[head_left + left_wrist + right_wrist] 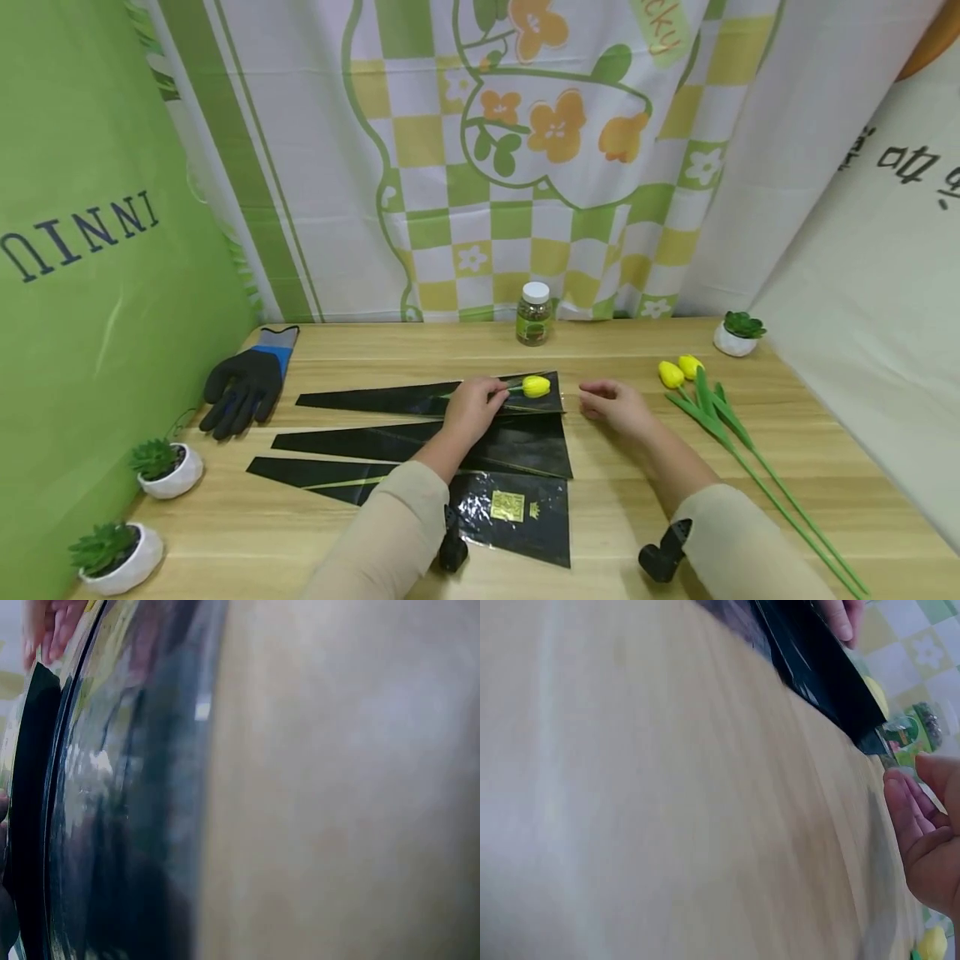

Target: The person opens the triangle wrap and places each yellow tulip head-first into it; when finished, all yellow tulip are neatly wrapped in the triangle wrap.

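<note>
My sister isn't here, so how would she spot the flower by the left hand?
On the wooden table, find three long black wrappers. Over the wide end of the one farthest from the person is a yellow flower, held in the left hand. It's alone; the other two yellow flowers lie together right of the right hand.

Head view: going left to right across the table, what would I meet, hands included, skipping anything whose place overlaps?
Nearest potted plant → dark glove → left hand → yellow tulip bloom → right hand → two loose yellow tulips.
</note>
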The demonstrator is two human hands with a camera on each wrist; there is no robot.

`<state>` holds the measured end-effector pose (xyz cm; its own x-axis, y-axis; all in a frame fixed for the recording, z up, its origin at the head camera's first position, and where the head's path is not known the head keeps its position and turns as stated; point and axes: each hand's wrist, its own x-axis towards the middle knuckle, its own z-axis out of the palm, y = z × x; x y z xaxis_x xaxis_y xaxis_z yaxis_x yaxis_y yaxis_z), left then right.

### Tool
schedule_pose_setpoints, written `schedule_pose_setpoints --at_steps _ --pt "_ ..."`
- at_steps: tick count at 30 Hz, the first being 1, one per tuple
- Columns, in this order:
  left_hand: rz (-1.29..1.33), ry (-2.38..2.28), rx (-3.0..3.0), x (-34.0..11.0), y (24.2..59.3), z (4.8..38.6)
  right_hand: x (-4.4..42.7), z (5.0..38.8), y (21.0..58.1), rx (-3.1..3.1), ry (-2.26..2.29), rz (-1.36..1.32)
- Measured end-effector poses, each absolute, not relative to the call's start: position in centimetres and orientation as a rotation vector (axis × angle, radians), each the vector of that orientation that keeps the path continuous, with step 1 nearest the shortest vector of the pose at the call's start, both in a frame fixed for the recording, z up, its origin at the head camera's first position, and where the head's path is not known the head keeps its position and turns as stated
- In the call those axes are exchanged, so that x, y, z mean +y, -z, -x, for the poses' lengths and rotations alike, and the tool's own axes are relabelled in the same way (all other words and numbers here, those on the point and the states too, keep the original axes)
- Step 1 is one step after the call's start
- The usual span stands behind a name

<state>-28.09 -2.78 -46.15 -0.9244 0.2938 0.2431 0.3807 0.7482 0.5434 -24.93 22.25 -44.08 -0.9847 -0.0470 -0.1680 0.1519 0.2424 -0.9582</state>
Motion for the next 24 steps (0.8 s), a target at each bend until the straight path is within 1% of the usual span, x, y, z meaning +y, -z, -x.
schedule_pose_setpoints --at_steps 4,9,13,19,24 --pt "0.541 0.895 -2.826 -2.8 46.2 28.4 23.6 23.4 43.5 2.364 1.807 -0.067" --pt "0.531 0.876 -2.846 -2.9 46.2 28.9 25.6 21.4 42.8 2.443 1.718 0.081" --pt "0.515 0.850 -2.857 -3.0 46.2 29.2 27.2 19.7 42.3 2.457 1.692 0.117" --pt "0.526 0.799 -2.863 -3.2 45.8 29.1 30.2 17.4 42.1 2.468 1.734 0.062" --pt "0.574 0.691 -2.889 -3.4 45.8 29.0 32.9 15.7 42.2 2.499 1.718 -0.058"
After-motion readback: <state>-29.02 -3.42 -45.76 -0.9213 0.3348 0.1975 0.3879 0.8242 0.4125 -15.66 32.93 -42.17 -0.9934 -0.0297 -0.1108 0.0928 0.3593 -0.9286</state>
